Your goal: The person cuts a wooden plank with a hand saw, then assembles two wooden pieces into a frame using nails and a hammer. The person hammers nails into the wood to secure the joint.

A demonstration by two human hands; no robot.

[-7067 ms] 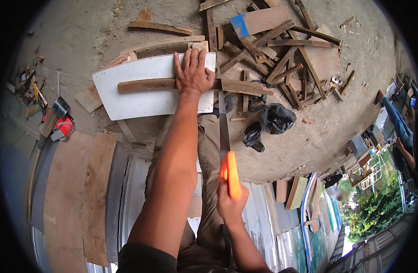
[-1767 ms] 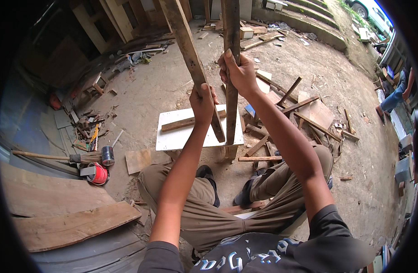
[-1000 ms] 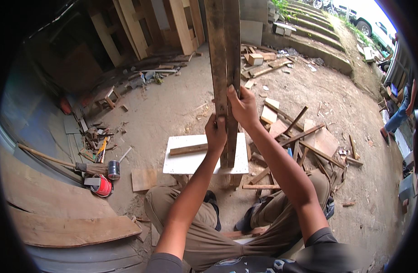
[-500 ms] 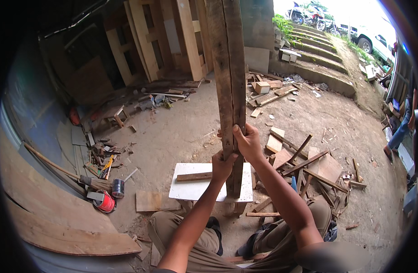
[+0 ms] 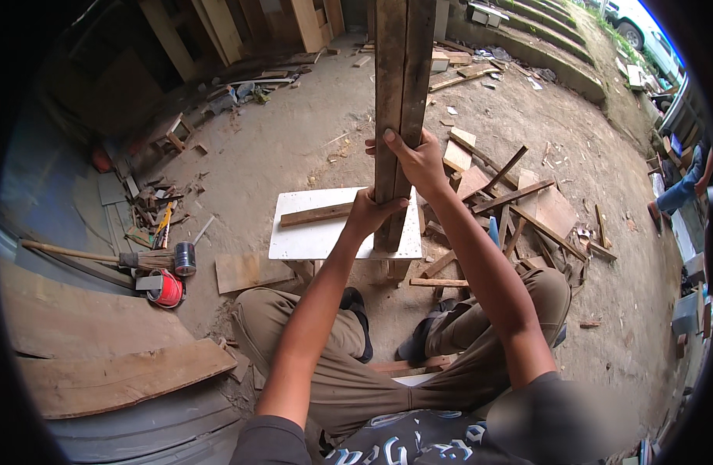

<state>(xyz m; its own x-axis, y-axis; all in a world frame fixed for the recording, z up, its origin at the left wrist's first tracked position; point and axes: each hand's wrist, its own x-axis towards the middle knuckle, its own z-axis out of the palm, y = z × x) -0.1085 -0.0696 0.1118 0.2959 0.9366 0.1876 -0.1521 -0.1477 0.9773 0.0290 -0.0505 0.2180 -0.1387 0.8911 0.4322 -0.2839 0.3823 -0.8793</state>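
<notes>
Two long wooden boards (image 5: pixel 403 85) stand upright side by side, a dark seam running between them. Their lower ends rest on a low white-topped table (image 5: pixel 310 242) in front of me. My left hand (image 5: pixel 373 211) is wrapped round the boards low down, thumb across the near face. Higher up, my right hand (image 5: pixel 418 159) grips them from the right side, thumb on the front and fingers partly hidden behind. A short wood strip (image 5: pixel 316 214) lies flat on the table, left of the boards. The boards' top ends are out of view.
Right of the table lies a heap of wood offcuts (image 5: pixel 527 205). At the left are a broom (image 5: pixel 151 259), a metal can (image 5: pixel 185 259) and a red bucket (image 5: pixel 168 291). Concrete steps (image 5: pixel 519 46) rise at the far right. A person's leg (image 5: pixel 676 194) shows at the right edge.
The view has tilted down, so the table, boards and hands sit higher in the picture and my shirt now shows. Both hands still hold the boards upright.
</notes>
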